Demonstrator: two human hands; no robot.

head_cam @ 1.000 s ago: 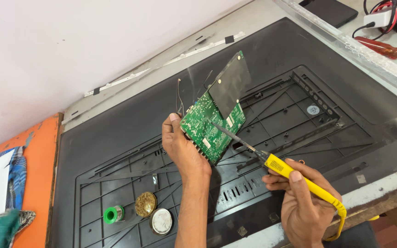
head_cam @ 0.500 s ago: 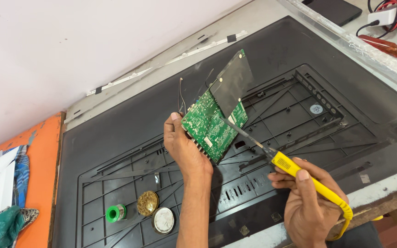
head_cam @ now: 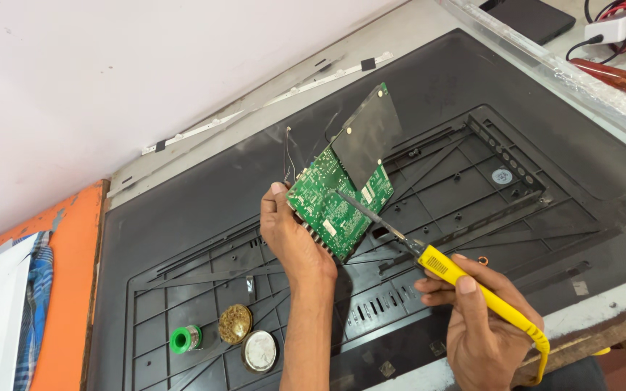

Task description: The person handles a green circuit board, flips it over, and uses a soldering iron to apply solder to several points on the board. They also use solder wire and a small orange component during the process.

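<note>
A green circuit board (head_cam: 338,199), judged light, stiff and fragile, is gripped by its lower-left edge in the left hand (head_cam: 291,235) above the black back panel (head_cam: 204,195), while a yellow-handled soldering iron (head_cam: 465,282), grasped in the right hand (head_cam: 483,326), is touched to its face.
</note>
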